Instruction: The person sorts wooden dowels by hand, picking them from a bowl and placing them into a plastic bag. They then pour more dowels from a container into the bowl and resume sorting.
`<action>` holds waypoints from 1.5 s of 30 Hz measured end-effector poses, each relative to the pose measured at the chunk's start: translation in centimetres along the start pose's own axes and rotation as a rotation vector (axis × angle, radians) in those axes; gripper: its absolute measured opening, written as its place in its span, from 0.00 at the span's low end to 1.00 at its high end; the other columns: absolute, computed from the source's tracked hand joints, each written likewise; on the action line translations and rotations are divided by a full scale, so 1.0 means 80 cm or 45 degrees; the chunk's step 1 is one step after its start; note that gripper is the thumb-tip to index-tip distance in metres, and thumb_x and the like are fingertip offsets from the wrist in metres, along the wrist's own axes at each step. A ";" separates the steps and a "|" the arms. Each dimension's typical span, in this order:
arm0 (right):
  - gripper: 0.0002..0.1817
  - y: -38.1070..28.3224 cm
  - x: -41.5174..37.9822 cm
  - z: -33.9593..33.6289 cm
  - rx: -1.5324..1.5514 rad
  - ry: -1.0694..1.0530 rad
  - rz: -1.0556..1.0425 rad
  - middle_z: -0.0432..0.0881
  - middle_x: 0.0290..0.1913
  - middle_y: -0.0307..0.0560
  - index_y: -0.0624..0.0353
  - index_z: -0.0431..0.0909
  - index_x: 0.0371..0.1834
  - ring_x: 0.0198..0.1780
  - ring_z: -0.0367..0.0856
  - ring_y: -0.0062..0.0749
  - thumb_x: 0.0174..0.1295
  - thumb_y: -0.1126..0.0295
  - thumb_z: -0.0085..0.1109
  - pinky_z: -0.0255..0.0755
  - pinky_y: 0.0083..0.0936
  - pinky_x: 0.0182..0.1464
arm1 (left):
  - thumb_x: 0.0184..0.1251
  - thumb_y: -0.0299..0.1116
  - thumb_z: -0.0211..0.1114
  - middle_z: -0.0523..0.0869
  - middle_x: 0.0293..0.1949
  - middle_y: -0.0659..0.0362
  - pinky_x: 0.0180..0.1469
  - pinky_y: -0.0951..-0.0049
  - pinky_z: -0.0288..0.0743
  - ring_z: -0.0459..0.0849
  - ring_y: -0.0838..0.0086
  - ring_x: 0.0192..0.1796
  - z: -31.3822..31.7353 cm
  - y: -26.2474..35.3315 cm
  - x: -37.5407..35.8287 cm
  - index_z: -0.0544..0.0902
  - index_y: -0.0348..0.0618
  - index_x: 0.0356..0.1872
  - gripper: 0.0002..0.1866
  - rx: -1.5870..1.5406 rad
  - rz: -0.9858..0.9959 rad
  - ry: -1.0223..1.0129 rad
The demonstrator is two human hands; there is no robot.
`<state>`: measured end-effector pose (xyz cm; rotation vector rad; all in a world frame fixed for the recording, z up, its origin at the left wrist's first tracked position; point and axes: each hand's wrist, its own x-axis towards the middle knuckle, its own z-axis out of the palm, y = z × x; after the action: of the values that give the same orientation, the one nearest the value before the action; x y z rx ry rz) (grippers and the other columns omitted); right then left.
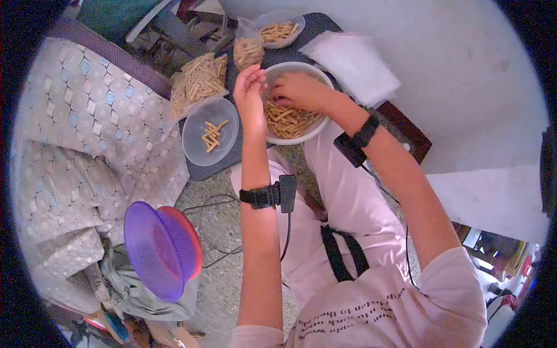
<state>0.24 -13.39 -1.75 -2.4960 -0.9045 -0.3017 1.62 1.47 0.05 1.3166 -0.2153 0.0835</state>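
A large white bowl (332, 81) full of fried snack sticks (290, 123) stands in front of my knees. Inside it, my right hand (299, 93) bends its fingers down and closes them on sticks at the left part of the heap; the fingertips are partly hidden. My left hand (250, 87) is raised by the bowl's left rim, fingers loosely bent and apart, with nothing visible in them. Left of that hand, a clear plastic bowl (194, 124) has several sticks in it. A filled clear bag (248, 51) of sticks stands upright just beyond my left hand.
A bigger bag of sticks (200, 81) lies at the back left. Another clear bowl with sticks (281, 32) stands at the back. Clear plastic bags (357, 64) are stacked at the right. Purple basin (154, 249) and red basin (194, 238) sit low left, near cables on the floor.
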 end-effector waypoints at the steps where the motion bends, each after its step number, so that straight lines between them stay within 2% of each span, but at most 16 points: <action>1: 0.13 -0.006 0.001 0.002 0.010 0.035 0.021 0.79 0.37 0.51 0.56 0.80 0.41 0.43 0.76 0.47 0.57 0.61 0.56 0.67 0.39 0.49 | 0.60 0.17 0.51 0.82 0.39 0.60 0.47 0.78 0.72 0.78 0.78 0.41 0.000 0.002 0.000 0.78 0.39 0.46 0.15 0.059 -0.008 0.018; 5: 0.13 -0.014 0.007 -0.023 0.231 0.130 0.132 0.80 0.36 0.48 0.57 0.80 0.39 0.42 0.77 0.43 0.57 0.61 0.57 0.69 0.36 0.48 | 0.59 0.17 0.51 0.82 0.39 0.60 0.49 0.78 0.71 0.78 0.78 0.42 -0.006 -0.011 0.007 0.79 0.38 0.45 0.14 0.093 0.094 -0.011; 8: 0.12 -0.006 0.012 -0.023 0.599 0.585 0.216 0.83 0.38 0.47 0.55 0.81 0.40 0.40 0.82 0.38 0.58 0.61 0.59 0.74 0.31 0.45 | 0.59 0.18 0.52 0.82 0.42 0.59 0.51 0.78 0.71 0.79 0.76 0.45 -0.005 -0.011 0.007 0.79 0.37 0.47 0.15 0.114 0.146 -0.065; 11: 0.12 -0.013 0.011 -0.033 0.759 0.655 0.359 0.83 0.38 0.42 0.58 0.80 0.40 0.39 0.81 0.29 0.59 0.62 0.60 0.73 0.25 0.45 | 0.62 0.22 0.55 0.83 0.45 0.58 0.52 0.78 0.70 0.79 0.76 0.47 0.009 -0.001 0.001 0.79 0.36 0.49 0.14 0.127 0.137 -0.145; 14: 0.11 -0.008 0.010 -0.032 1.102 0.699 0.363 0.83 0.38 0.40 0.58 0.80 0.40 0.39 0.80 0.27 0.59 0.64 0.60 0.73 0.25 0.45 | 0.65 0.28 0.58 0.83 0.47 0.58 0.51 0.79 0.69 0.79 0.77 0.47 0.016 0.010 -0.003 0.79 0.36 0.50 0.14 0.235 0.080 -0.194; 17: 0.11 -0.011 0.010 -0.036 0.878 0.738 0.367 0.83 0.38 0.39 0.58 0.80 0.41 0.40 0.80 0.26 0.59 0.65 0.60 0.73 0.24 0.46 | 0.64 0.34 0.62 0.83 0.42 0.60 0.48 0.80 0.70 0.79 0.79 0.43 0.011 0.009 0.000 0.81 0.36 0.46 0.14 0.363 0.202 -0.164; 20: 0.11 -0.009 0.011 -0.035 0.892 0.680 0.424 0.83 0.37 0.41 0.59 0.79 0.41 0.40 0.80 0.28 0.60 0.64 0.59 0.73 0.25 0.45 | 0.62 0.34 0.65 0.83 0.38 0.61 0.45 0.80 0.70 0.78 0.81 0.40 0.007 0.007 0.003 0.82 0.37 0.43 0.13 0.295 0.198 -0.055; 23: 0.10 -0.002 0.012 -0.025 0.708 0.532 0.322 0.80 0.33 0.37 0.61 0.78 0.39 0.35 0.74 0.19 0.60 0.66 0.60 0.70 0.21 0.42 | 0.60 0.34 0.67 0.82 0.34 0.61 0.44 0.80 0.70 0.77 0.81 0.38 0.012 0.014 -0.002 0.83 0.38 0.39 0.11 0.199 0.185 0.033; 26: 0.11 -0.011 0.013 -0.024 0.703 0.386 0.292 0.81 0.34 0.40 0.60 0.78 0.42 0.36 0.76 0.21 0.60 0.67 0.58 0.70 0.20 0.43 | 0.62 0.36 0.65 0.80 0.30 0.64 0.36 0.83 0.68 0.74 0.84 0.31 0.007 0.009 -0.001 0.82 0.38 0.40 0.12 0.262 0.244 0.068; 29: 0.14 0.016 0.014 0.001 0.524 0.411 0.119 0.82 0.37 0.44 0.58 0.79 0.45 0.39 0.78 0.29 0.58 0.65 0.56 0.71 0.24 0.45 | 0.65 0.38 0.62 0.74 0.24 0.67 0.26 0.84 0.62 0.68 0.87 0.24 -0.002 0.009 0.000 0.80 0.38 0.42 0.13 0.047 0.153 0.264; 32: 0.18 0.007 0.006 0.011 -0.081 0.198 0.213 0.82 0.42 0.48 0.53 0.79 0.48 0.44 0.78 0.39 0.55 0.61 0.54 0.70 0.33 0.50 | 0.68 0.42 0.58 0.70 0.22 0.69 0.25 0.84 0.59 0.63 0.88 0.22 -0.003 0.016 -0.001 0.78 0.44 0.44 0.13 -0.144 0.060 0.332; 35: 0.20 0.006 0.001 0.021 -0.403 -0.011 0.199 0.81 0.45 0.50 0.50 0.79 0.48 0.47 0.77 0.45 0.54 0.55 0.53 0.66 0.41 0.54 | 0.71 0.38 0.55 0.71 0.21 0.67 0.23 0.82 0.58 0.65 0.86 0.21 0.002 0.025 -0.006 0.77 0.39 0.45 0.13 -0.080 0.299 0.466; 38: 0.20 -0.004 0.001 0.008 -0.236 -0.073 0.169 0.81 0.45 0.50 0.49 0.80 0.47 0.48 0.78 0.43 0.55 0.52 0.53 0.64 0.44 0.56 | 0.71 0.34 0.52 0.74 0.24 0.64 0.28 0.81 0.64 0.69 0.82 0.24 -0.011 0.011 0.000 0.73 0.38 0.51 0.13 -0.039 0.424 0.671; 41: 0.20 -0.008 0.006 -0.002 0.088 -0.079 0.259 0.82 0.44 0.49 0.52 0.80 0.45 0.46 0.78 0.42 0.57 0.52 0.54 0.66 0.40 0.54 | 0.70 0.31 0.51 0.77 0.27 0.60 0.35 0.78 0.68 0.72 0.79 0.29 -0.014 0.008 0.000 0.69 0.37 0.54 0.15 -0.131 0.604 0.877; 44: 0.17 -0.010 0.005 -0.005 0.345 0.072 0.156 0.83 0.43 0.47 0.55 0.80 0.44 0.45 0.80 0.39 0.59 0.56 0.54 0.70 0.35 0.51 | 0.69 0.28 0.50 0.79 0.29 0.58 0.37 0.77 0.70 0.74 0.78 0.32 -0.006 0.010 -0.003 0.67 0.39 0.56 0.16 -0.099 0.654 0.916; 45: 0.17 -0.009 0.006 -0.006 0.412 0.095 0.186 0.83 0.43 0.46 0.56 0.80 0.44 0.45 0.80 0.36 0.60 0.57 0.54 0.70 0.32 0.50 | 0.68 0.27 0.50 0.80 0.29 0.58 0.37 0.77 0.70 0.75 0.77 0.32 -0.006 0.009 -0.003 0.68 0.39 0.55 0.15 -0.061 0.616 0.846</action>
<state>0.14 -12.84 -0.92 -2.2210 -0.6763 -0.1815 1.33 2.13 0.59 1.1012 0.0381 0.9045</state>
